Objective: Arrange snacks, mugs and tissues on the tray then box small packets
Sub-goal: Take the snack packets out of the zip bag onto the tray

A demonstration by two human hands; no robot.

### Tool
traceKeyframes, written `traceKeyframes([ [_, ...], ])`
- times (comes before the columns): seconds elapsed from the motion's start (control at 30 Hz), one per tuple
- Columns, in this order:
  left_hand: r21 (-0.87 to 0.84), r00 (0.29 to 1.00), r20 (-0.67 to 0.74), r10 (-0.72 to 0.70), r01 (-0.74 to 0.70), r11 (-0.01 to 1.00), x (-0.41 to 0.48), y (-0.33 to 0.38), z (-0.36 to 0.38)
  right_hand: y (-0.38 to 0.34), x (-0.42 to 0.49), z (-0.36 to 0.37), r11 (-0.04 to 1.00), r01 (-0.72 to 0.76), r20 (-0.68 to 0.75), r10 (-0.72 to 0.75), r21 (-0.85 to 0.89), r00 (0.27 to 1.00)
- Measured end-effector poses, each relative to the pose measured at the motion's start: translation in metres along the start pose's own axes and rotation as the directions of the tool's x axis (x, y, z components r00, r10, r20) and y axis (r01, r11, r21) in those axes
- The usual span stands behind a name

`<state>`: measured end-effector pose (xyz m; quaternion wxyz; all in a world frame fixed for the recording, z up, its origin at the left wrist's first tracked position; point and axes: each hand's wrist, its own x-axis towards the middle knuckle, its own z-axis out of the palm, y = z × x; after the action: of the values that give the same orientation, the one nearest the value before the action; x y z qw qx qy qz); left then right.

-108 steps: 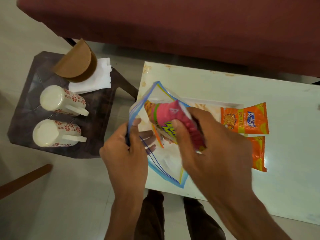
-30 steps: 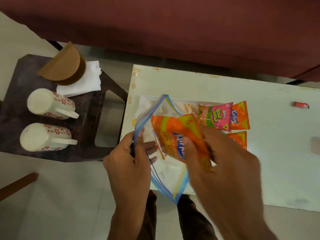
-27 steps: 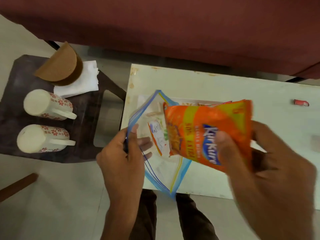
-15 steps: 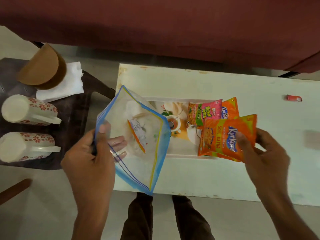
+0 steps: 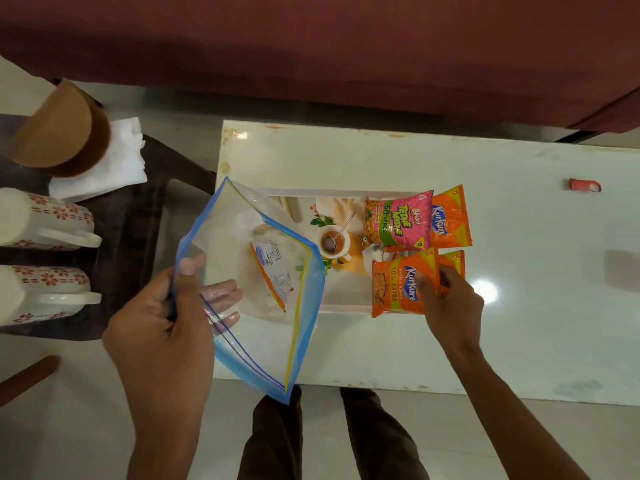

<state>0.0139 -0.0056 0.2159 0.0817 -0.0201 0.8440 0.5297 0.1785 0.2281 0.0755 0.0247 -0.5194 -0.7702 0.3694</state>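
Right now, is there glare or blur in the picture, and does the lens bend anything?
Head view: a bright glare spot sits on the white table beside the right hand; the snack packet print reads sharply; the mugs at the left edge look stretched by the wide lens.

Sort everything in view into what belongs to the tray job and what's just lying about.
Job: tray, snack packets, Kurkure packet in right hand, two mugs, tissues, zip bag in left hand.

Lying about: small red item, brown holder.
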Motion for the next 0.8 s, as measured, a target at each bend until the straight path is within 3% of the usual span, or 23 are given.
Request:
traceKeyframes([
  [0.37, 0.003, 0.999, -0.033, -0.014, 0.014, 1.000, -0.006, 0.003, 0.002, -0.020, -0.009, -0.014, 0.998, -0.049, -0.016, 0.048, -0.040, 0.999],
  [0.5, 0.022, 1.000, -0.016, 0.003, -0.003, 1.000, -0.009, 0.005, 0.000, -0.047, -0.031, -0.039, 0.996, -0.045, -0.148, 0.034, -0.075, 0.988],
  [0.57, 0.006, 1.000, -0.018, -0.008, 0.008, 1.000, -0.010, 0.005, 0.000, -0.079, -0.051, -0.056, 0.997, 0.070, -0.223, -0.062, 0.030, 0.973],
  [0.67, -0.037, 0.998, -0.018, -0.065, 0.064, 0.997, -0.013, 0.002, 0.001, -0.145, -0.091, -0.075, 0.915, 0.397, -0.248, -0.369, 0.072, 0.896],
  [0.73, -0.046, 0.995, -0.015, -0.099, 0.098, 0.994, -0.016, 0.002, 0.002, -0.181, -0.112, -0.072, 0.816, 0.565, -0.177, -0.542, 0.123, 0.822],
  [0.8, -0.045, 0.992, -0.021, -0.127, 0.125, 0.991, -0.019, 0.002, 0.002, -0.206, -0.118, -0.058, 0.786, 0.606, 0.049, -0.615, 0.120, 0.787],
])
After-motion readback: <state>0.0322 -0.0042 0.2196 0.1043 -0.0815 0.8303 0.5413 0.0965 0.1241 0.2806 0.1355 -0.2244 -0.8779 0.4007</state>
